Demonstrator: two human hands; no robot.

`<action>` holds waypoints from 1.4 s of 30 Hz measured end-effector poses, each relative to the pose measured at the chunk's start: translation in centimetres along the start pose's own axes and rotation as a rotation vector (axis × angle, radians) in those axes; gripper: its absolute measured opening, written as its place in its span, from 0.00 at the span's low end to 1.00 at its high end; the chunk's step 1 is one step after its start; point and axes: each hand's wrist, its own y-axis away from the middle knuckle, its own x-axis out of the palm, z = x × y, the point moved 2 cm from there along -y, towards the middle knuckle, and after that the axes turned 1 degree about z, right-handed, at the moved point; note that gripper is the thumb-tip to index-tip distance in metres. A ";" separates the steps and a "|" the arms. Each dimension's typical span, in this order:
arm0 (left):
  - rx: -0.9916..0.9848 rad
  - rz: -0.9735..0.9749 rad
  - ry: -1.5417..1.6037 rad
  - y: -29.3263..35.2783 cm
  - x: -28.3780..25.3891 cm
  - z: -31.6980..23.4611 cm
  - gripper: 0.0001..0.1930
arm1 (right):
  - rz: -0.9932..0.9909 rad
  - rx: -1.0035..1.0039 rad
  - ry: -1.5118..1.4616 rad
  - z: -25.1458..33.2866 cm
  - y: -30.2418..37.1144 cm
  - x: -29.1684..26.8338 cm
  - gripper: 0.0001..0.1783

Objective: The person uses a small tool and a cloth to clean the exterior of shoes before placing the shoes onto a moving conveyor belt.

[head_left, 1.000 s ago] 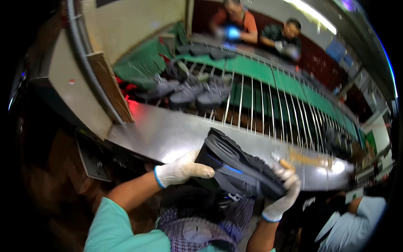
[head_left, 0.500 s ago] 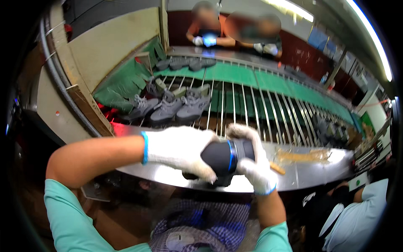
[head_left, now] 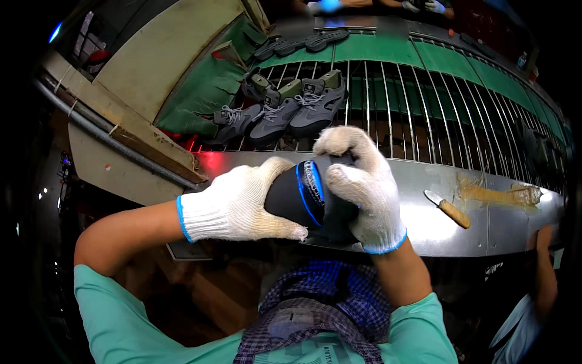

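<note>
Both hands wear white knitted gloves with blue cuffs. Between them, above the metal ledge, is a black shoe [head_left: 285, 197] with bright blue trim; parts of it are hidden by the gloves. My left hand [head_left: 239, 200] is closed round its rounded end, thumb below. On the other side, my right hand [head_left: 367, 191] grips it with fingers curled over the top. To the right of my right hand, a short knife [head_left: 451, 212] with a wooden handle lies on the ledge, touched by neither hand.
Grey laced shoes [head_left: 273, 118] stand on the metal bar rollers [head_left: 418, 115] beyond my hands, with dark soles [head_left: 303, 43] farther back. Brown tape [head_left: 500, 193] covers part of the ledge [head_left: 412, 182]. A wooden frame with a pipe [head_left: 112, 142] borders the left. Another person's arm [head_left: 545, 270] is at right.
My view has tilted down. The shoe has turned in my hands, showing more of its blue trim. The knife, partly behind my right hand before, now shows fully.
</note>
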 end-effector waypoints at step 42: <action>0.273 0.106 -0.285 -1.4 -2.1 -10.0 0.41 | 0.147 -0.113 0.122 3.3 0.3 -4.4 0.17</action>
